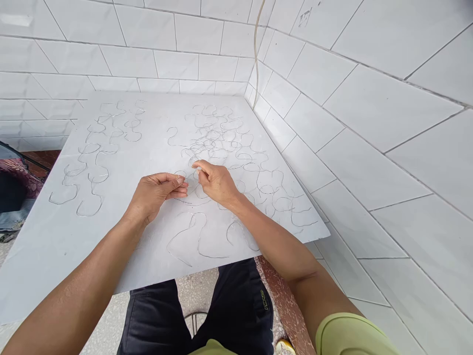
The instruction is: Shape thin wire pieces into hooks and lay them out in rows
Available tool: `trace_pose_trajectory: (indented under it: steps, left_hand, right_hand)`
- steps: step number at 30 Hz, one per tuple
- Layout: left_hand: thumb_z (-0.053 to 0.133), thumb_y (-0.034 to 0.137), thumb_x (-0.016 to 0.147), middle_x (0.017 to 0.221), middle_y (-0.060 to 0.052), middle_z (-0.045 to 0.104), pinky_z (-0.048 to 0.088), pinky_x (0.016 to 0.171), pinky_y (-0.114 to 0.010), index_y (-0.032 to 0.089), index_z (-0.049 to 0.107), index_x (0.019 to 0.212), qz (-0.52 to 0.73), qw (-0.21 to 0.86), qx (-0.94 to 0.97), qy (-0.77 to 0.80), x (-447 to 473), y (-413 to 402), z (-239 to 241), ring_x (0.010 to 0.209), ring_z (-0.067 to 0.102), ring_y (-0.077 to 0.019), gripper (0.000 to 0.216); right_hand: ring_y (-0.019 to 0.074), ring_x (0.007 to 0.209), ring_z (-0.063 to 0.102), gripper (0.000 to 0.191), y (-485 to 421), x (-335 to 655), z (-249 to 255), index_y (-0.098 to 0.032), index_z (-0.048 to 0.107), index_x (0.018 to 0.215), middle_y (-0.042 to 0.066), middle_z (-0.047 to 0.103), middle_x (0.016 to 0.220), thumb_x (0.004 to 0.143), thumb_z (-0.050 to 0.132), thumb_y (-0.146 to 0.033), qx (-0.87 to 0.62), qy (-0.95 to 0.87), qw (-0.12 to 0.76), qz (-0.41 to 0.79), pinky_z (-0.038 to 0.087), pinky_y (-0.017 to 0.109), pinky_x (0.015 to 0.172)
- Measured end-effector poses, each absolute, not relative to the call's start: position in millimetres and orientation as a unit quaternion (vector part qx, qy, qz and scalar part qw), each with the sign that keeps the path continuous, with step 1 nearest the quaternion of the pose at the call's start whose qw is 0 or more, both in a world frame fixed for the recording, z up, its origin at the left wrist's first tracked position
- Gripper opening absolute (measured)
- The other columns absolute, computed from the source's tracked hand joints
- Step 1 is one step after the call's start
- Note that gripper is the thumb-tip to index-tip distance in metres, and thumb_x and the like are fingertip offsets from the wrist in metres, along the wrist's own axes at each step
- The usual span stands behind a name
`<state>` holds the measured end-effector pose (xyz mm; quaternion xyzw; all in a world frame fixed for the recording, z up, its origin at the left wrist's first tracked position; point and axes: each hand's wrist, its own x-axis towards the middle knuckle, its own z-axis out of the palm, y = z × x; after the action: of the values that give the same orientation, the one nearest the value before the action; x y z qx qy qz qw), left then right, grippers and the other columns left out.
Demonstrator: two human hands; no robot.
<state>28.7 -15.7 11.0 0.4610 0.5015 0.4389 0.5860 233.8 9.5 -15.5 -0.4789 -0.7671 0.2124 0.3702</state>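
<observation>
My left hand [157, 193] and my right hand [215, 181] meet over the middle of a white board [44, 241]. Both pinch a thin bent wire piece [185, 178] between thumb and fingertips. A tangled heap of similar wire hooks [218, 135] lies just beyond my right hand. More single wire shapes [92, 162] are laid out in rows at the board's left side. A few larger bent wires [192, 236] lie in front of my hands near the board's front edge.
White tiled walls [369, 123] close in the back and right sides. A thin cord [255, 49] hangs down in the corner. My dark trousers [221, 310] show below the board. Patterned cloth and dark items [15, 182] sit at the far left.
</observation>
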Motion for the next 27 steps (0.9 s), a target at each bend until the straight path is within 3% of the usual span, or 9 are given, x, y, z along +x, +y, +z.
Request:
trace_pose_trajectory:
  steps: [7,11,15,20,25,27]
  left_hand:
    - [0.092,0.04,0.072,0.088,-0.009,0.08,0.064,0.096,-0.046,0.016,0.082,0.088,0.446,0.563,0.467,0.516,29.7,-14.6,11.6,0.082,0.077,-0.023,0.032]
    - [0.091,0.041,0.074,0.092,-0.01,0.08,0.064,0.096,-0.045,0.015,0.082,0.089,0.452,0.546,0.477,0.52,29.0,-14.6,14.2,0.082,0.077,-0.0225,0.031]
    - [0.089,0.041,0.075,0.097,-0.011,0.08,0.064,0.096,-0.044,0.014,0.081,0.089,0.47,0.541,0.474,0.512,26.2,-13.1,13.4,0.082,0.076,-0.0216,0.031]
    - [0.088,0.042,0.077,0.1,-0.012,0.079,0.063,0.098,-0.043,0.015,0.081,0.091,0.481,0.554,0.466,0.494,22.3,-10.0,9.6,0.086,0.076,-0.0205,0.032]
    - [0.089,0.044,0.076,0.099,-0.011,0.079,0.063,0.097,-0.043,0.015,0.081,0.09,0.457,0.572,0.474,0.49,23.6,-10.8,9.5,0.087,0.077,-0.0213,0.033]
    - [0.09,0.044,0.075,0.099,-0.011,0.08,0.063,0.097,-0.044,0.016,0.081,0.091,0.442,0.581,0.48,0.487,24.8,-11.8,9.8,0.087,0.077,-0.0214,0.034]
  right_hand:
    - [0.0119,0.06,0.06,0.018,6.6,232.9,-6.2,-0.025,0.063,0.112,-0.002,0.069,0.08,0.102,0.049,-0.031,-0.471,-0.719,0.379,0.343,0.042,0.025,0.056]
    - [0.013,0.064,0.064,0.021,7.0,234.9,-0.7,-0.022,0.063,0.098,0.001,0.073,0.085,0.103,0.05,-0.038,-0.486,-0.682,0.428,0.339,0.044,0.025,0.055]
    - [0.0131,0.058,0.064,0.027,12.4,240.9,0.7,-0.021,0.063,0.09,0.002,0.071,0.076,0.105,0.046,-0.034,-0.518,-0.638,0.472,0.32,0.043,0.025,0.05]
    - [0.0145,0.061,0.066,0.027,24.6,248.7,-0.9,-0.02,0.063,0.094,0.005,0.072,0.081,0.105,0.05,-0.041,-0.531,-0.572,0.513,0.356,0.046,0.024,0.046]
    - [0.0199,0.107,0.07,0.032,34.3,258.5,1.6,-0.023,0.062,0.12,0.011,0.072,0.12,0.102,0.058,-0.048,-0.502,-0.563,0.57,0.326,0.059,0.027,0.071]
    - [0.0195,0.11,0.068,0.034,35.4,261.2,3.5,-0.022,0.065,0.12,0.01,0.072,0.119,0.101,0.059,-0.049,-0.48,-0.594,0.551,0.338,0.059,0.03,0.082]
